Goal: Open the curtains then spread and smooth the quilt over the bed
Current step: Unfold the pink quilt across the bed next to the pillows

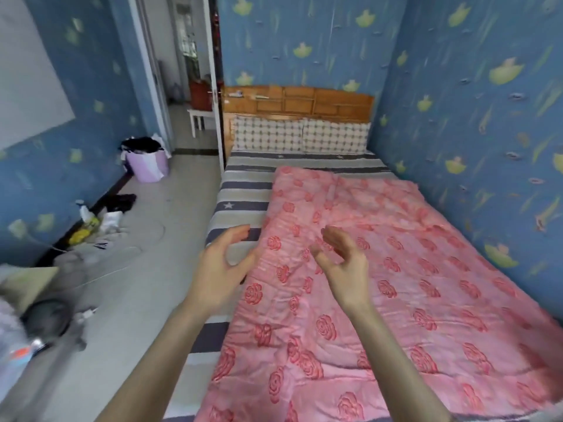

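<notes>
**bedmaker22:** Quilt [380, 269], pink with red roses, spread flat over most of the bed [240, 190]. Covers the right side up to the blue wall, near end running out of view at the bottom. Leaves a strip of grey-striped sheet [243, 205] bare along the left edge and another band bare at the far end. Some shallow wrinkles near the middle and at the near left corner.

**tidy_otter:** Yep. Two checked pillows [301, 135] propped at the far end against a wooden headboard [304, 102]. Open doorway [189, 86] far left. Lilac laundry basket [149, 162] on the floor by the left wall, plus a bottle [86, 214] and other clutter nearer along that wall. Hands?

**bedmaker22:** Both held out above the bed, holding nothing. Left hand [222, 266] over the bare striped strip at the quilt's left edge, fingers spread and curled, thumb toward the quilt. Right hand [344, 263] over the quilt itself, palm facing left, fingers loosely curled, empty too. Near each other but apart.

**tidy_otter:** Touching the fabric at all?

**bedmaker22:** Can't tell from this angle. Looks like hovering, nothing pinched. Bit blurry around the fingertips.
</notes>
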